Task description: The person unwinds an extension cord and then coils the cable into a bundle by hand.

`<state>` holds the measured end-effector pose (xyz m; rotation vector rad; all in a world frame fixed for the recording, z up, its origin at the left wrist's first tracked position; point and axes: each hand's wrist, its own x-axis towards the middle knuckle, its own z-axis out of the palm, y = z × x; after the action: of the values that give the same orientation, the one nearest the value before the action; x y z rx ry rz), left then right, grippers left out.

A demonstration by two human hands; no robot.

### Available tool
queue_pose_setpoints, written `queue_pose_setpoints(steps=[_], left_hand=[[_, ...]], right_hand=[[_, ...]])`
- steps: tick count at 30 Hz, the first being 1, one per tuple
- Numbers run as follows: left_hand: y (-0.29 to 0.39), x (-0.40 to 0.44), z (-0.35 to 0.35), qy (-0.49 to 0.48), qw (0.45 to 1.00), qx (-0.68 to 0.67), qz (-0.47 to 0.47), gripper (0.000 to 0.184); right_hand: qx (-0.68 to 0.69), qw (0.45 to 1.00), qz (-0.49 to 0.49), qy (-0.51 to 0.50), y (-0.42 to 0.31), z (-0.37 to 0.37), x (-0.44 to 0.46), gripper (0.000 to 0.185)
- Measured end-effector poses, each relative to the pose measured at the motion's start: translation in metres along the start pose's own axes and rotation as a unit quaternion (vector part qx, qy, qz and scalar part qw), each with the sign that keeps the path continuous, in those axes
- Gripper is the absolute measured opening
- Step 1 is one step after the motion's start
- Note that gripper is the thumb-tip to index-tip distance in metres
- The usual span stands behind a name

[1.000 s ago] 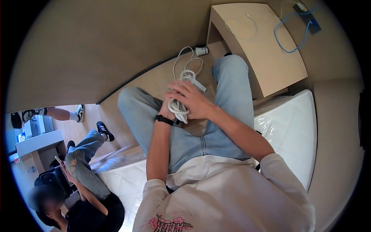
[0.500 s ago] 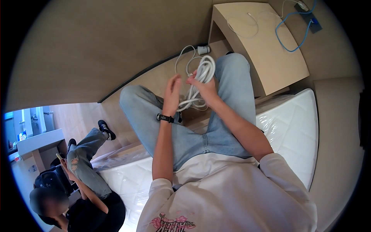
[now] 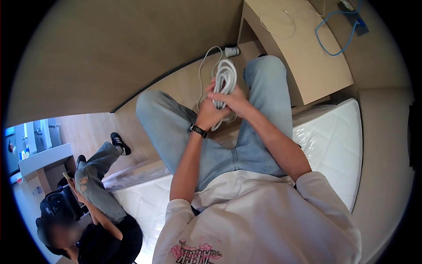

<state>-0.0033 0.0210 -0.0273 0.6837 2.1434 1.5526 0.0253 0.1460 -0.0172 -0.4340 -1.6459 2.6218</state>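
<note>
A bundle of looped white cable (image 3: 226,79) is held upright between my knees. My right hand (image 3: 237,100) is closed round its lower right side, with the thumb across the loops. From the left, my left hand (image 3: 211,111), with a black band on its wrist, grips the bundle's lower end. The two hands touch. A thinner white cord (image 3: 201,72) runs from behind the hands toward a white cylindrical object (image 3: 231,52) on the floor by the wall.
A wooden desk unit (image 3: 303,53) stands at the upper right, with a blue cable (image 3: 317,37) and a thin white cord on it. I sit on a plastic-wrapped mattress (image 3: 334,145). Another person (image 3: 101,211) sits at the lower left, holding a phone.
The left hand, apart from the loops half a second ago, has moved right and closed on them. The loops are gathered closer together. The leg seen at the upper left earlier is gone.
</note>
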Motion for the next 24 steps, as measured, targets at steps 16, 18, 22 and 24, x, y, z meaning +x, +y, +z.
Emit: queue_pose_setpoints(steps=[16,18,22,24], left_hand=[[-0.013,0.007,-0.034,0.129,0.782,-0.564,-0.231,0.013],[-0.008,0.006,-0.035,0.163,0.797,-0.547,-0.199,0.013],[-0.006,0.010,-0.034,0.236,0.833,-0.448,-0.223,0.007],[-0.014,0.011,-0.031,0.243,0.873,-0.371,-0.203,0.011]], right_hand=[[-0.468,0.874,-0.050,-0.118,-0.028,-0.022,0.004,0.030],[-0.389,0.912,-0.067,-0.114,-0.027,-0.022,0.005,0.024],[-0.315,0.941,-0.111,-0.055,-0.028,-0.020,0.003,0.019],[-0.380,0.893,-0.242,0.010,-0.032,-0.022,0.003,0.014]])
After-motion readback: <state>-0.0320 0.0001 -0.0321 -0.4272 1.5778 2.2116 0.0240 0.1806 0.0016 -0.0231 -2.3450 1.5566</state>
